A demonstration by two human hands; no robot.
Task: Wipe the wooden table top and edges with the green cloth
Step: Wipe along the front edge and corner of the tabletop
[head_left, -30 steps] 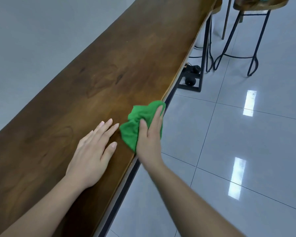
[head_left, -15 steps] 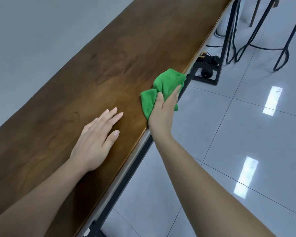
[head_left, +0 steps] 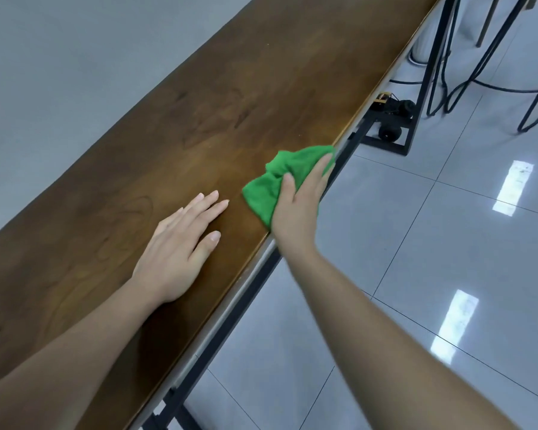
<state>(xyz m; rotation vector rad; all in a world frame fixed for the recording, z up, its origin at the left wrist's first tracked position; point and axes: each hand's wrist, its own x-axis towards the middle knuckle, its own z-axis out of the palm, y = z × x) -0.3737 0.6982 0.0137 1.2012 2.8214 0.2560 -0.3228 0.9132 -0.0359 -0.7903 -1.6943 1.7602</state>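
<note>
A long dark wooden table top runs from lower left to upper right, with a grey wall behind it. A bunched green cloth lies on the table's right edge. My right hand grips the cloth and presses it over that edge, thumb on top and fingers wrapped toward the side. My left hand rests flat on the wood just left of the cloth, fingers spread, holding nothing.
The black metal table frame runs under the right edge. A small wheeled device with cables sits on the floor by a table leg. Black stool legs stand at the upper right on glossy grey tiles.
My right hand slid the cloth forward along the edge, then back toward me, closer to my left hand. The left hand stayed flat on the table.
</note>
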